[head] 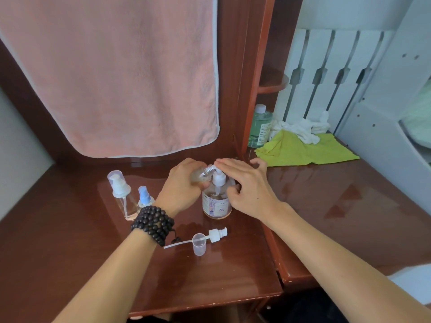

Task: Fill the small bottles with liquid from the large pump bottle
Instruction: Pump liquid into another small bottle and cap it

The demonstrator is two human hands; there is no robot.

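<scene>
Clear small bottle [202,174] blurred, left hand [184,185] covering

1. Pink towel [112,73], hanging flat against the dark wooden back panel, its lower edge just above the desk [70,264].
2. Reddish-brown wooden desk with a glossy top.
3. Green bottle [260,127] with a white cap, upright in the corner beside the wooden upright.
4. Yellow-green cloth [303,151], spread loosely on the right part of the desk, next to the green bottle.
5. White cloth [300,128], crumpled, lying on the far edge of the yellow-green cloth.
6. White slatted panel [326,73], standing behind the cloths.
7. Small curved wooden shelf [272,82], above the green bottle.
</scene>
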